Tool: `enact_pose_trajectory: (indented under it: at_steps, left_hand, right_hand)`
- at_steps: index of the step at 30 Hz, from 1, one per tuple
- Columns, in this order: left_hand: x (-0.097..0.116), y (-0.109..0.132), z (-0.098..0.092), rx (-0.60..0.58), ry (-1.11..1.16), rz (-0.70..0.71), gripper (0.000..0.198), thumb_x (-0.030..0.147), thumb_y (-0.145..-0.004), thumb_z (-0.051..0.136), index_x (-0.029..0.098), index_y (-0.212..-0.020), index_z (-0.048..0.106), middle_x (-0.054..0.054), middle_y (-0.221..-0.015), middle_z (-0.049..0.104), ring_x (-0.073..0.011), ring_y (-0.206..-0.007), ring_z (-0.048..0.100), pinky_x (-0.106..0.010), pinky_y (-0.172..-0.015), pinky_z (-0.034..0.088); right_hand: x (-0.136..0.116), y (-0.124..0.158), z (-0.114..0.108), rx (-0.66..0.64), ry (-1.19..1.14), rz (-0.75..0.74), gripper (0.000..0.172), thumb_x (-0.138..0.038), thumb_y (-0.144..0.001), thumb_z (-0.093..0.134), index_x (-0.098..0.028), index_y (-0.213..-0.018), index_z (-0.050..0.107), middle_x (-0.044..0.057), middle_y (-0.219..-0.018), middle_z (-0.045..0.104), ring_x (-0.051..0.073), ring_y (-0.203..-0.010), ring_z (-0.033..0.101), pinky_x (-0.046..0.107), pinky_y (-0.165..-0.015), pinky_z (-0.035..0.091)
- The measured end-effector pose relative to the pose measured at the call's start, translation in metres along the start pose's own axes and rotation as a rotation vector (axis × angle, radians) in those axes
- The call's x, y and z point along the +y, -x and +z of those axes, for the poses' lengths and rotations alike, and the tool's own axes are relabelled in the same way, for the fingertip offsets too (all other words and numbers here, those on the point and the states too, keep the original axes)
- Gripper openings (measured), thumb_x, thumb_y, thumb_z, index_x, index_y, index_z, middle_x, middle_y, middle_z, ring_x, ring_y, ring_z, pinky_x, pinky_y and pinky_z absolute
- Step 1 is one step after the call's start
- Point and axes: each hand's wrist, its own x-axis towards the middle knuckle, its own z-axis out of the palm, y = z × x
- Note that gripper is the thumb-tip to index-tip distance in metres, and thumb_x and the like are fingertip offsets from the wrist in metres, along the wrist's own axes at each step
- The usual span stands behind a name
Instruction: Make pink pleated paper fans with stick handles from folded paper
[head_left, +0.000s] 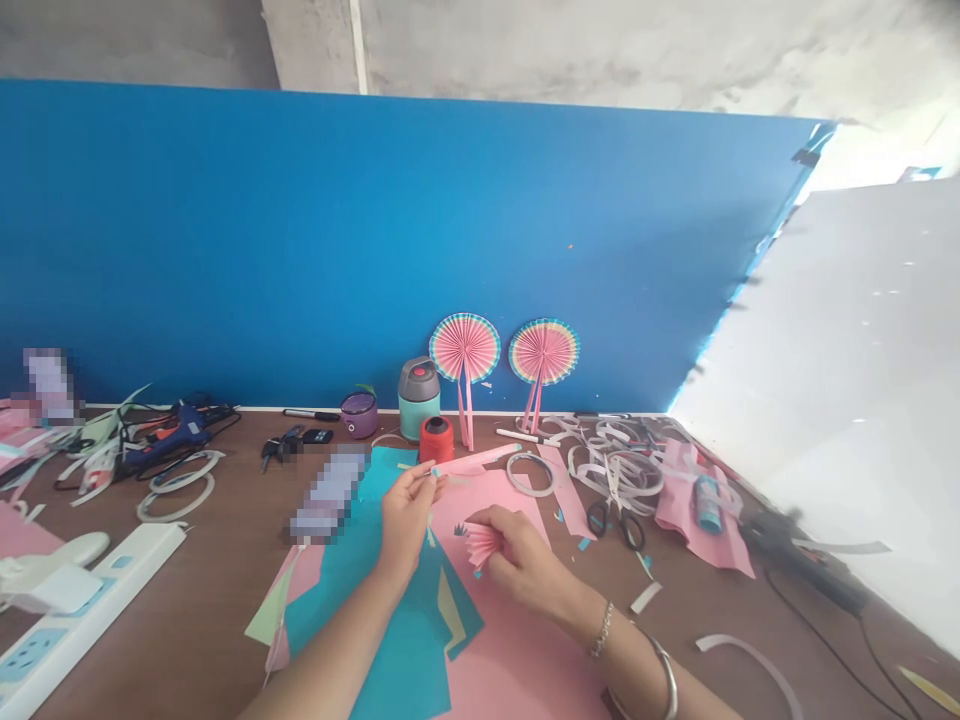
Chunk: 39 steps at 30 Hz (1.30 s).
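The right hand (525,565) is clamped on a small pleated pink paper (482,545), just above the pink sheet (517,660) on the table (187,610). The left hand (405,512) has its fingertips pinched together beside it, on what I cannot tell. The step seems to be gathering the pleats, and the next move asks to keep the folds pressed tight.

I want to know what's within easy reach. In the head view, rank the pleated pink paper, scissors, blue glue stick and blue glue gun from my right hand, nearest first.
1. pleated pink paper, held in the right hand.
2. scissors, just to its right.
3. blue glue stick, farther right.
4. blue glue gun, far left.
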Motion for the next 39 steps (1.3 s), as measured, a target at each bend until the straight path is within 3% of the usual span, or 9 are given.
enact_pose_trajectory:
  at_steps: [2, 8, 12, 16, 20, 23, 27, 33, 39]
  left_hand:
    - [-0.002, 0.004, 0.002, -0.041, -0.024, 0.021, 0.034, 0.033, -0.071, 0.067, 0.012, -0.098, 0.063, -0.009, -0.083, 0.072, -0.0243, -0.090, 0.068, -0.038, -0.086, 0.051]
    - [-0.004, 0.015, 0.007, -0.150, -0.092, 0.086, 0.033, 0.036, -0.072, 0.065, 0.015, -0.097, 0.063, -0.011, -0.092, 0.073, -0.0264, -0.092, 0.067, -0.038, -0.085, 0.051]
    - [-0.002, 0.019, 0.009, -0.158, -0.136, 0.098, 0.031, 0.035, -0.073, 0.064, 0.015, -0.097, 0.063, -0.011, -0.096, 0.072, -0.0258, -0.091, 0.068, -0.037, -0.083, 0.052]
    - [-0.003, 0.018, 0.009, -0.156, -0.144, 0.111, 0.030, 0.034, -0.073, 0.064, 0.015, -0.097, 0.064, -0.012, -0.098, 0.072, -0.0258, -0.093, 0.067, -0.037, -0.085, 0.051]
    - [-0.004, 0.018, 0.008, -0.180, -0.158, 0.124, 0.030, 0.033, -0.076, 0.060, 0.015, -0.100, 0.062, -0.013, -0.101, 0.071, -0.0256, -0.096, 0.066, -0.038, -0.087, 0.049]
    - [-0.005, 0.020, 0.008, -0.181, -0.174, 0.123, 0.031, 0.034, -0.077, 0.060, 0.014, -0.100, 0.062, -0.013, -0.099, 0.071, -0.0255, -0.096, 0.065, -0.037, -0.086, 0.049]
    - [-0.009, 0.025, 0.010, -0.190, -0.133, 0.080, 0.034, 0.035, -0.074, 0.063, 0.014, -0.099, 0.063, -0.011, -0.087, 0.073, -0.0249, -0.086, 0.067, -0.033, -0.076, 0.051]
    - [-0.012, 0.029, 0.013, -0.142, 0.004, -0.014, 0.027, 0.023, -0.066, 0.061, 0.017, -0.091, 0.066, -0.007, -0.091, 0.073, -0.0228, -0.084, 0.067, -0.031, -0.073, 0.051]
    - [-0.011, 0.024, 0.012, -0.154, 0.025, 0.010, 0.030, 0.021, -0.061, 0.064, 0.017, -0.091, 0.066, -0.007, -0.086, 0.073, -0.0230, -0.079, 0.068, -0.033, -0.075, 0.050]
  right_hand:
    - [-0.003, 0.002, -0.007, -0.030, -0.058, 0.027, 0.046, -0.008, -0.072, 0.041, -0.019, -0.116, 0.052, 0.006, -0.098, 0.064, 0.022, -0.091, 0.054, 0.039, -0.088, 0.039]
    - [-0.006, 0.007, -0.025, -0.109, -0.225, 0.115, 0.052, -0.020, -0.084, 0.036, -0.025, -0.136, 0.035, 0.006, -0.134, 0.043, 0.024, -0.122, 0.037, 0.045, -0.102, 0.029]
    - [-0.010, 0.004, -0.033, -0.164, -0.379, 0.085, 0.053, -0.020, -0.082, 0.039, -0.026, -0.134, 0.038, 0.005, -0.128, 0.047, 0.023, -0.113, 0.046, 0.043, -0.100, 0.033]
    - [-0.003, -0.001, -0.033, -0.175, -0.539, 0.032, 0.059, -0.014, -0.072, 0.045, -0.026, -0.130, 0.041, 0.006, -0.126, 0.048, 0.023, -0.114, 0.045, 0.039, -0.096, 0.037]
    - [0.001, -0.002, -0.030, -0.122, -0.587, 0.017, 0.041, -0.015, -0.076, 0.047, -0.024, -0.116, 0.044, 0.005, -0.110, 0.052, 0.019, -0.100, 0.051, 0.036, -0.089, 0.042]
    - [-0.005, 0.000, -0.029, -0.062, -0.476, 0.012, 0.036, -0.013, -0.075, 0.051, -0.023, -0.108, 0.044, 0.003, -0.103, 0.051, 0.017, -0.094, 0.051, 0.035, -0.086, 0.043]
    - [-0.015, 0.004, -0.021, -0.071, -0.241, -0.037, 0.052, -0.013, -0.072, 0.057, -0.023, -0.119, 0.038, 0.007, -0.116, 0.047, 0.021, -0.111, 0.045, 0.037, -0.096, 0.038]
    - [-0.016, 0.008, 0.004, 0.009, 0.130, -0.179, 0.077, -0.015, -0.067, 0.060, -0.018, -0.135, 0.025, 0.014, -0.127, 0.041, 0.029, -0.117, 0.039, 0.047, -0.097, 0.035]
    - [-0.005, 0.007, 0.017, 0.143, 0.252, -0.294, 0.066, -0.003, -0.069, 0.047, -0.019, -0.132, 0.032, 0.013, -0.121, 0.049, 0.029, -0.115, 0.043, 0.047, -0.093, 0.038]
